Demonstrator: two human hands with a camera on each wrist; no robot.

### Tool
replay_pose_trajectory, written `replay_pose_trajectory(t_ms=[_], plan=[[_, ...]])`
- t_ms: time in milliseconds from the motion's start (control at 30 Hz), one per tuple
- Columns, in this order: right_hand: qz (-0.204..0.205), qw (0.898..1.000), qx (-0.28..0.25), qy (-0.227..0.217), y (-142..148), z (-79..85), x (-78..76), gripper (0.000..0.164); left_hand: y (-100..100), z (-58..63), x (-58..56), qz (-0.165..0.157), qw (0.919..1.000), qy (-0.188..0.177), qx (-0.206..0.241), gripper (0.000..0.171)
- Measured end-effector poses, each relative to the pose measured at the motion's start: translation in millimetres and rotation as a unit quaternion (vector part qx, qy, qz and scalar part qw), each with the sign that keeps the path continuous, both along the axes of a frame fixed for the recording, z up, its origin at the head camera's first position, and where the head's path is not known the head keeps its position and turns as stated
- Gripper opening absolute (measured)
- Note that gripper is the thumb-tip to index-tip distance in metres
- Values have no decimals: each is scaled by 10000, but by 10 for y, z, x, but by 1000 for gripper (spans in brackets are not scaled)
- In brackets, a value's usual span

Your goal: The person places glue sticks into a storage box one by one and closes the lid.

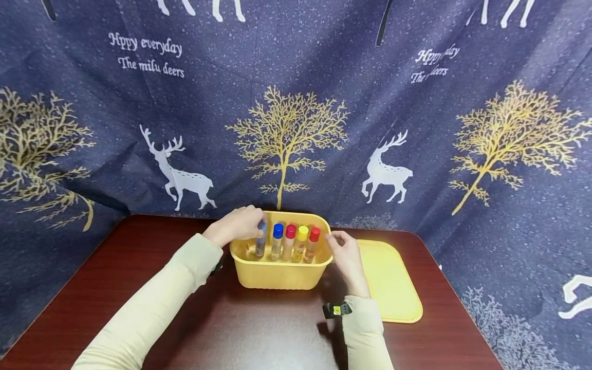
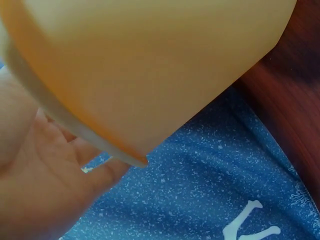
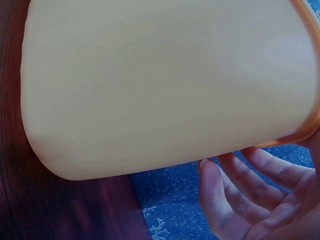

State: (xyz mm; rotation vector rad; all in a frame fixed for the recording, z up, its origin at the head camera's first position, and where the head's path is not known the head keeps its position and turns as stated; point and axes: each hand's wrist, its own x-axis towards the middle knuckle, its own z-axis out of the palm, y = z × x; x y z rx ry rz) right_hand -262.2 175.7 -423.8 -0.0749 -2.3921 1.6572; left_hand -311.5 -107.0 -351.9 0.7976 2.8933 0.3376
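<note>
A yellow plastic bin point(image 1: 279, 276) stands at the back of the table, with a row of small clear bottles in it. Blue point(image 1: 278, 229), crimson, yellow point(image 1: 302, 232) and red caps point(image 1: 314, 234) top them. At the row's left end, my left hand point(image 1: 239, 224) reaches over the rim and pinches the top of a dull blue-capped bottle point(image 1: 260, 246). In the left wrist view the bin wall hides those fingertips. My right hand point(image 1: 347, 253) holds the bin's right rim, its fingers point(image 3: 210, 182) against the outside wall in the right wrist view.
A flat yellow lid point(image 1: 393, 282) lies on the dark red-brown table point(image 1: 259, 329), right of the bin and partly behind the right forearm. A navy cloth point(image 1: 296, 67) printed with deer and trees hangs right behind the table's back edge.
</note>
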Motion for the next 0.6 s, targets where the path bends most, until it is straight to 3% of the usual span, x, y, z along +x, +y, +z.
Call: replay_pose_trajectory(t_ms=[300,600], plan=[[-109,9997,110,168,-7,-30,-17,24,6,-4,3,-222,9997,69,51,5],[-96,9998,56,176,-16,-17,-9,25,10,36,-13,-193,9993,-304,32,12]])
